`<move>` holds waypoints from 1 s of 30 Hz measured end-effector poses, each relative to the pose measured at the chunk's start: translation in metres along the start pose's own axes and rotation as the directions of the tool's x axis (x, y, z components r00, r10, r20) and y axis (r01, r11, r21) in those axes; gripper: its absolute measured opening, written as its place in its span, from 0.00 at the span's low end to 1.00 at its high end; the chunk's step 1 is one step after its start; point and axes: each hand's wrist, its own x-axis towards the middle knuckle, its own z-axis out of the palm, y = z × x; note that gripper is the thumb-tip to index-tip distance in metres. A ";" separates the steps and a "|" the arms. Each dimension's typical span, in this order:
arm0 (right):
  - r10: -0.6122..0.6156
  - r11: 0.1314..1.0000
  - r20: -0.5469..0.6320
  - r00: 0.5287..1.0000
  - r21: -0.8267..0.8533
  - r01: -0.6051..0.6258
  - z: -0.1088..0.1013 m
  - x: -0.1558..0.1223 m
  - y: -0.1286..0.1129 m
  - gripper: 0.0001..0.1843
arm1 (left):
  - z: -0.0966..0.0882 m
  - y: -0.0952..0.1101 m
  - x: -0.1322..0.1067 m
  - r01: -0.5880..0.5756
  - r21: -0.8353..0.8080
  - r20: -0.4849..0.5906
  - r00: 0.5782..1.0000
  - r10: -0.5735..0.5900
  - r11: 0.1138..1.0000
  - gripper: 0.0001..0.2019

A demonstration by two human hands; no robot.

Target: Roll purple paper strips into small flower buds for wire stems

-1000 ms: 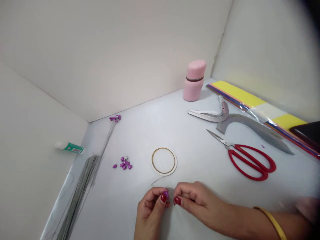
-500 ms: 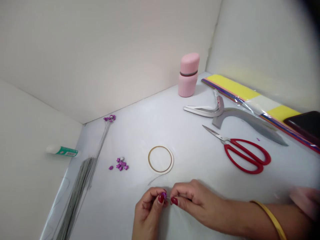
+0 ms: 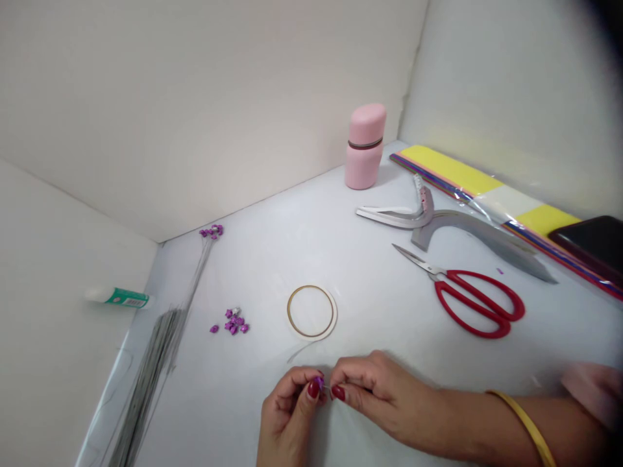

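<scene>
My left hand [image 3: 287, 415] pinches a tiny purple bead [image 3: 318, 382] between thumb and forefinger at the table's near edge. My right hand [image 3: 377, 392] is pinched closed right beside it, fingertips almost touching the bead, holding what looks like a thin wire end. A thin grey wire [image 3: 304, 351] curves on the table just beyond my fingers. A small pile of purple beads [image 3: 232, 322] lies to the left, and a thin tape roll [image 3: 311, 311] sits just beyond my hands.
Red-handled scissors [image 3: 467, 293] lie to the right, grey paper strips [image 3: 452, 227] behind them, a pink bottle [image 3: 364, 147] in the corner. Coloured sheets in plastic [image 3: 487, 185] and a dark phone [image 3: 591, 240] are at far right. A wire bundle [image 3: 150, 363] and glue tube [image 3: 117, 297] lie left.
My two hands have come together, so the right fingertips now meet the bead held in the left. The view shifted slightly.
</scene>
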 end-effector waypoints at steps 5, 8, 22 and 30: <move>0.010 1.000 0.000 1.000 -0.018 -0.010 -0.001 0.001 0.002 0.10 | 0.000 -0.001 0.000 -0.018 0.026 -0.021 1.000 0.018 1.000 0.10; 0.006 0.999 -0.007 1.000 -0.035 -0.006 0.000 0.001 0.003 0.10 | 0.000 -0.001 0.000 -0.016 0.021 -0.013 1.000 0.016 1.000 0.10; 0.027 0.999 0.005 1.000 -0.044 -0.027 -0.001 0.001 0.001 0.11 | 0.001 -0.002 -0.001 -0.001 -0.011 -0.039 0.999 0.001 1.000 0.10; 0.055 0.997 0.005 0.998 -0.059 -0.055 0.001 -0.001 0.006 0.12 | -0.001 -0.004 0.001 -0.040 0.027 -0.056 0.998 0.042 0.999 0.09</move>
